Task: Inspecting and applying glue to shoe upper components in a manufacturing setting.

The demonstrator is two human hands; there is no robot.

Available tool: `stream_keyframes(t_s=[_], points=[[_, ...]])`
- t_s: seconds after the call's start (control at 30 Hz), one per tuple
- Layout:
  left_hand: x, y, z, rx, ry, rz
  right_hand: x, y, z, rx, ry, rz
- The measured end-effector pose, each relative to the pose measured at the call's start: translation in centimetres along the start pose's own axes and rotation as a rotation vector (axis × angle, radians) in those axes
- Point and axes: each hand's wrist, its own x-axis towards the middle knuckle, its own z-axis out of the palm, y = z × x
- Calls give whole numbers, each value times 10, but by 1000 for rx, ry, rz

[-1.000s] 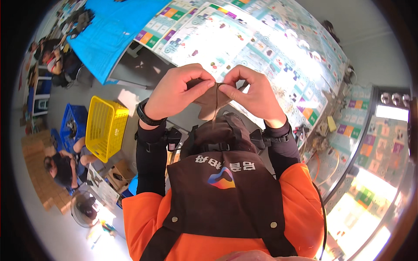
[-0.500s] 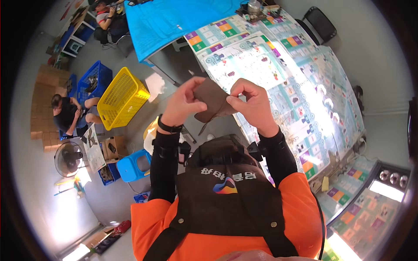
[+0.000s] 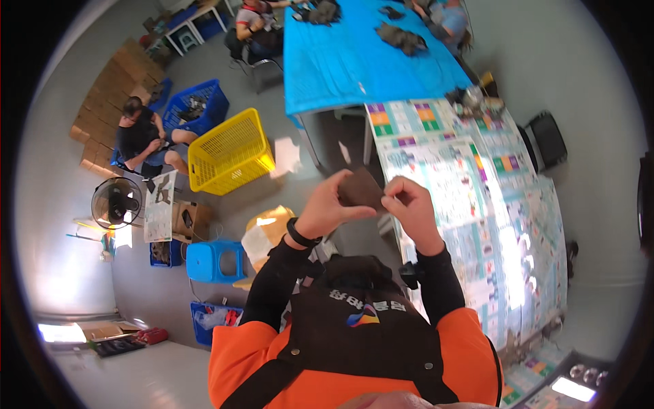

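1. Apron (image 3: 381, 344): brown, worn over an orange top, nearest the camera.
2. Left hand (image 3: 328, 213): partly curled, thumb and fingers spread to the cloth's width; has hold of the brown cloth (image 3: 361, 189) by its left side.
3. Right hand (image 3: 413, 206): thumb and forefinger pinched together on the cloth's right edge. Can't tell how much they have between them.
4. Cloth location: up in the air between both hands, beyond the apron, left of the patterned table (image 3: 455, 194).
5. Blue stool (image 3: 204, 262): on the floor, left of the left forearm.
6. Yellow crate (image 3: 230, 158): on the floor, farther off, just beside a blue crate (image 3: 216, 102) with dark stuff in it; contents too small to tell.
7. Seated co-worker (image 3: 136, 144): left of the yellow crate, near a fan (image 3: 117, 203).
8. Blue table (image 3: 347, 71): far side, dark bundles (image 3: 402, 39) on top, people at both sides.
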Motion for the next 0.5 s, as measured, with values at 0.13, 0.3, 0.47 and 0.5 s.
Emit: stream_keyframes(t_s=[0.13,0.3,0.47,0.5], points=[[10,-7,-45,-43,-126,92,27,0,23,-143,-160,24],[17,-23,-93,-50,-142,46,71,-9,48,-303,-374,-90],[9,-32,-136,-94,-86,98,103,1,88,-201,-547,-84],[5,-34,-144,-95,-81,80,107,2,95,-191,-562,-45]])
